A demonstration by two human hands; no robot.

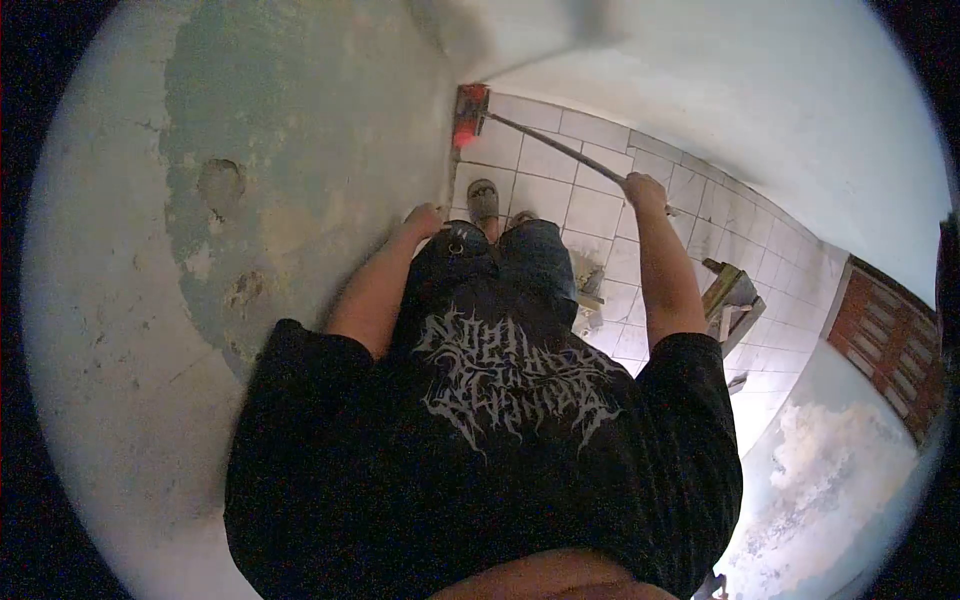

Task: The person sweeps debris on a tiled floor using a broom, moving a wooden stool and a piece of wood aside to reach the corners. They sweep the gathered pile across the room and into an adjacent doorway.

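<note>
Your right hand (643, 189) is closed around the top of a long stick (555, 148); beyond it, the red broom head (468, 116) rests on the tiled floor (590, 212) by the wall (250, 200). It looks light and stiff: grip high. Your left hand (424, 220) hangs at your thigh, its fingers hidden.

White tiled floor (600, 215) — red broom head (469, 115) at wall corner, sandalled foot (483, 200) beside.

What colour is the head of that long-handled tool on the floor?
Red; the tool head shows best in the head view.
</note>
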